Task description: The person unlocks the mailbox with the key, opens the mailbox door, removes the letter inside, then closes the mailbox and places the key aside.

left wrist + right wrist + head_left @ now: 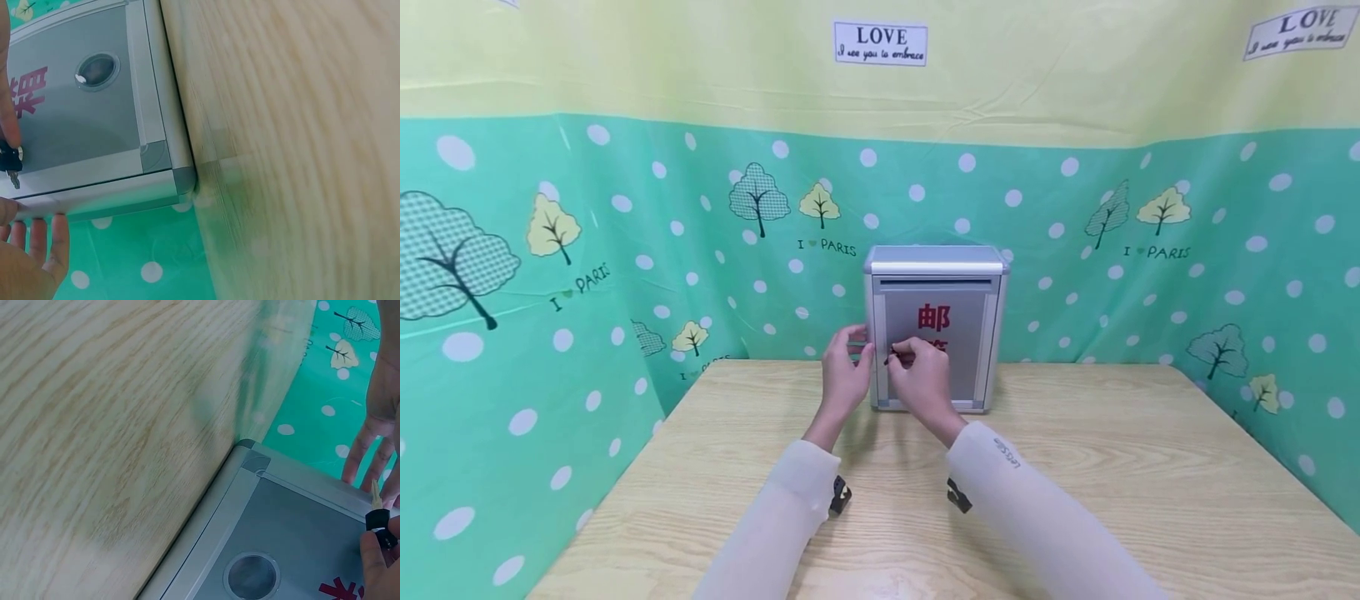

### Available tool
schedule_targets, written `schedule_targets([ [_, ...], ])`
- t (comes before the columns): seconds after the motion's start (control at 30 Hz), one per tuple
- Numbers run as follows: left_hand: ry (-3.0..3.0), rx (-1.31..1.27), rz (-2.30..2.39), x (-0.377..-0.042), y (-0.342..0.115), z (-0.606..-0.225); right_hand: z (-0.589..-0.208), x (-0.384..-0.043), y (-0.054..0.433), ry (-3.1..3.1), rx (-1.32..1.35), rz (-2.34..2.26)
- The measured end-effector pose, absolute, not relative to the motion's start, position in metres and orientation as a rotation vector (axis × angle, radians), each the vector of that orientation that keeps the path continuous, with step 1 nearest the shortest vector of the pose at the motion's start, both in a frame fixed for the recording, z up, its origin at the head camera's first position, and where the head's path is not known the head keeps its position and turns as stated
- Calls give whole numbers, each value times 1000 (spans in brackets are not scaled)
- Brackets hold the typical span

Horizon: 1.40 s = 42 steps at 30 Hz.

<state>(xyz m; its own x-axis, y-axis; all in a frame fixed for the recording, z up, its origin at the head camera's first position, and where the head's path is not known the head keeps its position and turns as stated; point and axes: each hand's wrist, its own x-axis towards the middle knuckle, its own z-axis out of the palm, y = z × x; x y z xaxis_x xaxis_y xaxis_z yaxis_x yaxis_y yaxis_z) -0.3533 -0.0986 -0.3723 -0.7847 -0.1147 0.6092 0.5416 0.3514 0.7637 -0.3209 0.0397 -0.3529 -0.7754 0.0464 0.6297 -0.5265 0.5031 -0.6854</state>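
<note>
While the box (pixel 973 333) stands on the wooden table (pixel 1075 475) (dotted curtain (pixel 1045 242) behind), the right hand (pixel 922 377) pinches a key (pixel 377 515) at its front; the left hand (pixel 845 371), fingers loose, is at its side.

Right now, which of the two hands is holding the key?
The right hand, in front of the metal box: it pinches the black-headed key. The left hand, at the box's side edge, shows no key.
</note>
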Motion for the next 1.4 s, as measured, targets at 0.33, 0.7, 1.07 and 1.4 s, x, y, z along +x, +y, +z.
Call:
schedule_targets([
  [0.33,-2046,-366,-1480,-353,-99,-373,-354,-320,42,-2147,421,1234],
  [0.7,-2047,-364,-1479,-354,-99,-372,-355,-318,45,-2149,479,1218],
  [1.07,-2048,-363,-1463,-356,-100,-373,-355,-314,49,-2132,529,1204],
  [1.4,-2031,-377,-1465,-357,-99,-375,-357,-308,56,-2117,604,1105],
])
